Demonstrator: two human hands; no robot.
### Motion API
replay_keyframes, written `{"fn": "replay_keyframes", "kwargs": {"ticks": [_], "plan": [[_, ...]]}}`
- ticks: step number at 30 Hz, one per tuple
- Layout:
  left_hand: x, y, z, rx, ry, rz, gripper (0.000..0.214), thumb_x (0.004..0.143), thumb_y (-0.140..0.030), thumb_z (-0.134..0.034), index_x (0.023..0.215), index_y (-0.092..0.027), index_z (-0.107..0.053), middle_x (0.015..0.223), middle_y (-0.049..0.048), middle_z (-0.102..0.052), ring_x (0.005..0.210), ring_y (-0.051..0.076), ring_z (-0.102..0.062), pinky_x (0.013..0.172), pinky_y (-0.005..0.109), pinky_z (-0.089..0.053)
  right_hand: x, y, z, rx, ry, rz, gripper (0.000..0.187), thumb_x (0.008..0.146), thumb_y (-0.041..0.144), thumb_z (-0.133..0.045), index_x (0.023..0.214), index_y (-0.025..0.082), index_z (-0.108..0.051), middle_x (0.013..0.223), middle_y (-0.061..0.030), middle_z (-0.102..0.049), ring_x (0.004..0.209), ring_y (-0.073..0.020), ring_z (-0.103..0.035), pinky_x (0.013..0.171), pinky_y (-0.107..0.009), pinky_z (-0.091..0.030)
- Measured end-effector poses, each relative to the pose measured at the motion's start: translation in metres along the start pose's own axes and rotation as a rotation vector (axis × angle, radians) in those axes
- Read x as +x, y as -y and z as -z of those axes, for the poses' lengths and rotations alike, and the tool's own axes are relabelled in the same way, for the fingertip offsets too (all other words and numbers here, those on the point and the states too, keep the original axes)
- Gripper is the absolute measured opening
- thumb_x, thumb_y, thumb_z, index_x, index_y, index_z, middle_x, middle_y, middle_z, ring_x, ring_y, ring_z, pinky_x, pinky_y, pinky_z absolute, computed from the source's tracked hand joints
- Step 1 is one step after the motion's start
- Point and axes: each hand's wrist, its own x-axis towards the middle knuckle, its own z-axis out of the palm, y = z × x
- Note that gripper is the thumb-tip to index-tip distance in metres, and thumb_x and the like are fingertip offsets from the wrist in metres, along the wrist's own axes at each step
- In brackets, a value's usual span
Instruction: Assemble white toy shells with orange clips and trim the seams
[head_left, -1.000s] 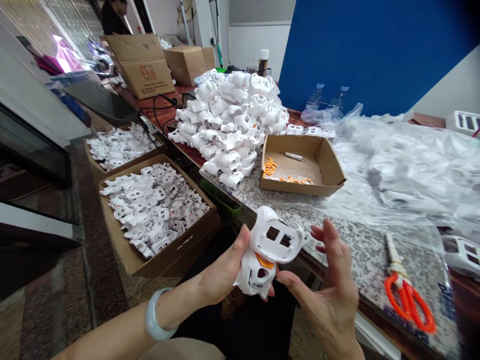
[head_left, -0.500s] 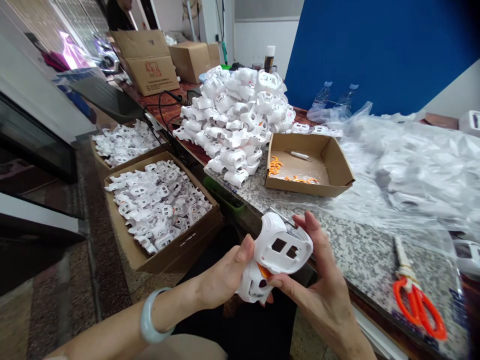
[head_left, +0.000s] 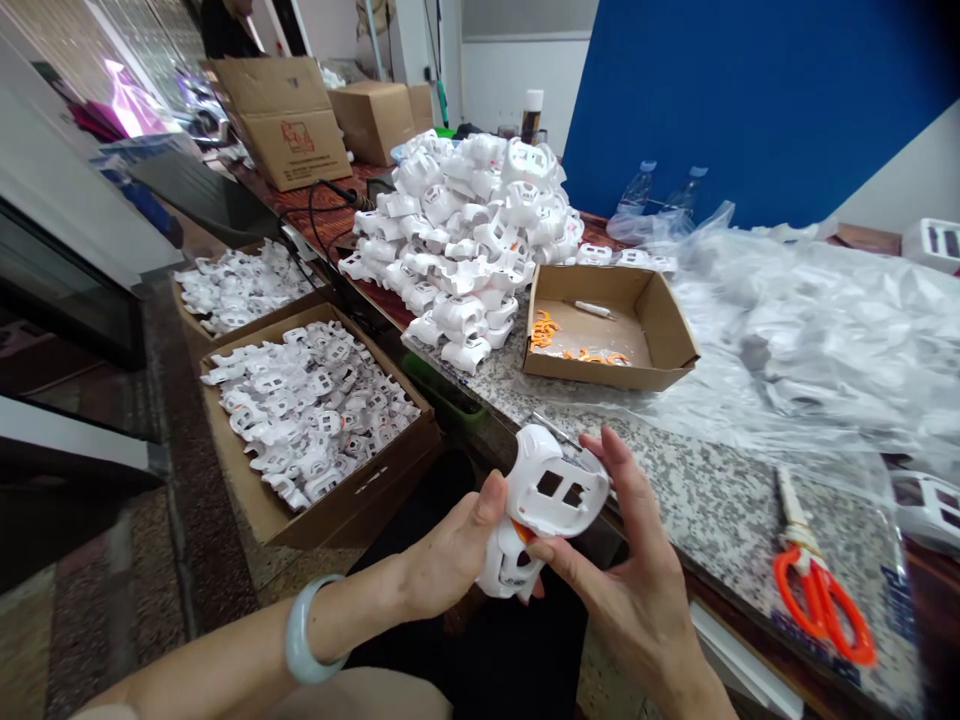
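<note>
White plastic shell at lower centre of frame. Left hand grips its left side; right hand grips the right edge, thumb at the orange piece. Step looks like thumb-pressing the orange piece; next move probably calls for a firm left hold and steady thumb pressure.

The left forearm extends from the lower left, its hand curled in a grip, thumb up. Opposite, the right hand points its thumb leftward, forefinger raised and spread from it.
</note>
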Motion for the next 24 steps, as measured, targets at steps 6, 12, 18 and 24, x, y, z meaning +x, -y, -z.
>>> {"fn": "replay_keyframes", "kwargs": {"ticks": [6,12,18,24], "plan": [[0.017,0.003,-0.004,-0.344,0.024,0.044,0.085,0.078,-0.078,-0.017,0.093,-0.009,-0.064,0.065,0.0074,-0.060,0.051,0.016,-0.058,0.050,0.027,-0.049,0.002,-0.006,0.002,-0.008,-0.102,0.057,0.076,0.076,0.045,-0.068,0.140,0.025,-0.033,0.130,-0.0123,-0.047,0.118,-0.0295,-0.047,0.095,-0.049,-0.042],[0.017,-0.006,-0.004,-0.466,-0.064,0.021,0.078,0.086,-0.068,-0.016,0.094,-0.009,-0.067,0.070,0.0085,-0.063,0.057,0.015,-0.060,0.053,0.023,-0.048,-0.001,0.007,0.005,-0.185,-0.123,0.385,0.038,0.083,0.035,-0.063,0.119,0.023,-0.057,0.121,-0.0117,-0.049,0.112,-0.0290,-0.047,0.093,-0.047,-0.037],[0.012,-0.007,-0.011,-0.471,-0.050,-0.128,0.069,0.092,-0.057,-0.018,0.101,-0.010,-0.068,0.078,0.0093,-0.069,0.068,0.014,-0.062,0.068,0.021,-0.046,-0.003,0.017,-0.010,-0.291,-0.123,0.420,0.024,0.090,0.033,-0.053,0.109,0.023,-0.063,0.119,-0.0088,-0.054,0.112,-0.0266,-0.048,0.095,-0.044,-0.031],[0.005,-0.009,-0.019,-0.533,-0.041,-0.138,0.066,0.094,-0.055,-0.017,0.120,-0.011,-0.059,0.095,0.0112,-0.070,0.083,0.017,-0.063,0.069,0.022,-0.045,-0.009,0.012,-0.017,-0.201,-0.143,0.431,0.022,0.091,0.027,-0.049,0.109,0.020,-0.061,0.109,-0.0072,-0.059,0.111,-0.0243,-0.049,0.096,-0.042,-0.031]]}}
